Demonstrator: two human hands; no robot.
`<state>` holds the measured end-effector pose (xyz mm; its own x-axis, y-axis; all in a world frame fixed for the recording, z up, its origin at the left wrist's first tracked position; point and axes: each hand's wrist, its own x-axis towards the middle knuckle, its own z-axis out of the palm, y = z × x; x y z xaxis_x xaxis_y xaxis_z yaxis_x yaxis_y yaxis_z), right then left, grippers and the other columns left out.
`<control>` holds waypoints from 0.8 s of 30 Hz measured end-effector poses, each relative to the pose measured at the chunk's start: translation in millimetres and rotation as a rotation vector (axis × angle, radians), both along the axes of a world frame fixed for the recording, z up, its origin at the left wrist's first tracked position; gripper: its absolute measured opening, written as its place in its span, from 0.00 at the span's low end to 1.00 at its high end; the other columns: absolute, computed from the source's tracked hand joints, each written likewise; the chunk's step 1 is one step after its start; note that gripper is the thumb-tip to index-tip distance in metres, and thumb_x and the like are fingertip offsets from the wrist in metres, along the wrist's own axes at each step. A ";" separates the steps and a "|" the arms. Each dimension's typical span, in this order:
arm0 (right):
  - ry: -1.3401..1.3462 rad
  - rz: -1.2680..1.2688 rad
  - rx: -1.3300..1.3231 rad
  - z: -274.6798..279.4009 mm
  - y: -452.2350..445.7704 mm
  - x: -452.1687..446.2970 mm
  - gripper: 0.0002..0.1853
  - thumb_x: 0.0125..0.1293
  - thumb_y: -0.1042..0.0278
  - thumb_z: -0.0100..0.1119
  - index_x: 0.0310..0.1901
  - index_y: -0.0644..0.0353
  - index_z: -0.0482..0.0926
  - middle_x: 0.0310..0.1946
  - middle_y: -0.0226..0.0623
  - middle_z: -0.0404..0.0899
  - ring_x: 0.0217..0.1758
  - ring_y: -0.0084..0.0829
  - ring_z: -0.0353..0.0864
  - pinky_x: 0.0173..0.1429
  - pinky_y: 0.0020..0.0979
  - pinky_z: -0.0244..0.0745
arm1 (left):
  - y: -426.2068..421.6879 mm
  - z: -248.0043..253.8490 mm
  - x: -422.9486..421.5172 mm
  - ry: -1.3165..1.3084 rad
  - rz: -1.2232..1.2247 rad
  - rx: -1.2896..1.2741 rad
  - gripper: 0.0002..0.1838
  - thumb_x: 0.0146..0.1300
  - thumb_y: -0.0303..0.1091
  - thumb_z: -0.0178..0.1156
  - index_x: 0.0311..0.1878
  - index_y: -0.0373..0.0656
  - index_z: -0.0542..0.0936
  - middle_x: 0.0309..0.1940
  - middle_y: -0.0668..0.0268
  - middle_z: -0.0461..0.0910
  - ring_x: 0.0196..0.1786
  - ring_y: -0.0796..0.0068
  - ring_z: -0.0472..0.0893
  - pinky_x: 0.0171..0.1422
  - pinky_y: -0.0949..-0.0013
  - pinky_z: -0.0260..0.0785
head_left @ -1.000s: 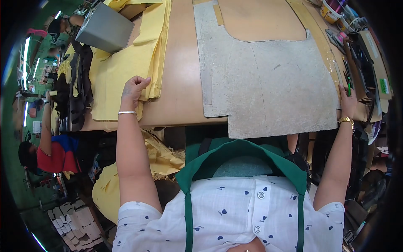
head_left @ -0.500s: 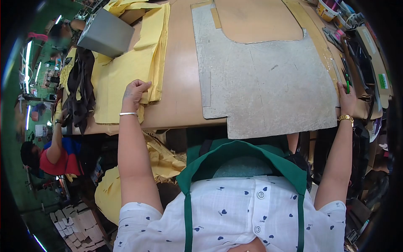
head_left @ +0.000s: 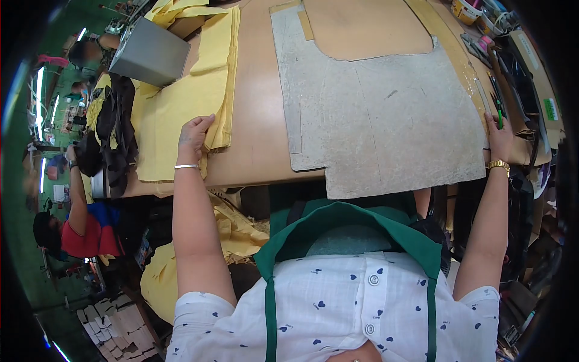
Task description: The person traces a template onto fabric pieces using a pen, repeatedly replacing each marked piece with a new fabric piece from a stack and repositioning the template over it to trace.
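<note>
My left hand (head_left: 194, 135) is closed at the near right corner of a stack of yellow cloth (head_left: 175, 120), thumb and fingers pinching its edge. My right hand (head_left: 499, 134) rests at the table's right side, fingers mostly curled. Its fingertips meet the lower end of a thin silver strip (head_left: 482, 95) and a green-handled tool (head_left: 499, 110); which of them it grips, I cannot tell. Between my hands lies a large grey pattern board (head_left: 386, 120) with a curved cutout, its near edge overhanging the table.
A grey metal block (head_left: 151, 51) sits on the yellow cloth. Dark scraps (head_left: 117, 127) hang at the table's left. Tubs (head_left: 467, 11) and tools crowd the far right. Yellow cloth (head_left: 232, 232) lies below the brown table (head_left: 256, 108). A person in red (head_left: 90, 232) is at the left.
My left hand stays at the cloth edge and my right hand at the right side, both nearly still. The person at the left has moved an arm. The view has shifted slightly.
</note>
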<state>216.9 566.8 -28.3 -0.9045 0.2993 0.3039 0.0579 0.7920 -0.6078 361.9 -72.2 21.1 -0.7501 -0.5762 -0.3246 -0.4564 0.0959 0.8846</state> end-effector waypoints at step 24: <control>0.019 0.001 0.014 -0.9 0.8 -0.5 0.23 0.49 0.48 0.61 0.31 0.65 0.76 0.21 0.35 0.75 0.25 0.24 0.71 0.33 0.24 0.66 | 2.6 3.9 1.8 -0.051 -0.052 -0.024 0.07 0.50 0.30 0.60 0.28 0.35 0.77 0.25 0.67 0.76 0.28 0.82 0.74 0.33 0.78 0.68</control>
<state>216.3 567.6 -29.3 -0.8989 0.2939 0.3250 0.0457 0.8005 -0.5976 363.7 -69.6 25.0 -0.7622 -0.5451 -0.3492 -0.4943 0.1416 0.8577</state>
